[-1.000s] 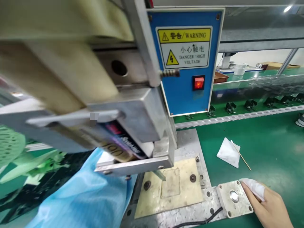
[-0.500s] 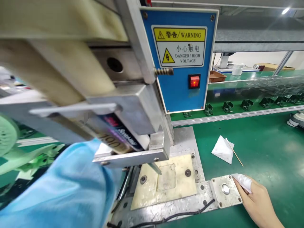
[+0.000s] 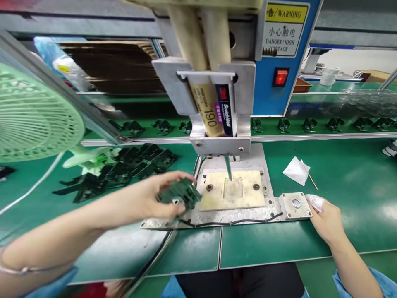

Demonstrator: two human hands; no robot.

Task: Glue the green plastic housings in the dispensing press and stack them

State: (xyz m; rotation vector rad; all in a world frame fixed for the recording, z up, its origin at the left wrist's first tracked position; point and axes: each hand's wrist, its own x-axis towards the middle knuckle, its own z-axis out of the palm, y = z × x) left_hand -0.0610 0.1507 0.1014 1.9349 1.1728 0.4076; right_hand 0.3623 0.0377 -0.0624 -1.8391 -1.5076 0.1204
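My left hand (image 3: 153,193) grips a small green circuit board (image 3: 180,193) just left of the cream fixture plate (image 3: 233,196), which lies on a metal base. Above the plate hangs a glue dispenser (image 3: 217,109) with two adhesive cartridges, its needle tip (image 3: 228,169) pointing into the plate's recess. My right hand (image 3: 325,217) rests on the table beside the metal button box (image 3: 295,205); its white-wrapped fingertip touches the box's right edge and the other fingers are curled under.
A pile of dark parts (image 3: 124,167) lies at the left near a green fan (image 3: 31,116). A white wipe (image 3: 297,171) and a thin stick (image 3: 309,175) lie right of the fixture. A blue control box (image 3: 279,82) with a red switch stands behind. A conveyor (image 3: 322,124) carries dark parts.
The view has pulled back and swung left, so the whole dispenser now shows. My left arm came in and now holds a green circuit board beside the plate. The right hand stays at the button box.
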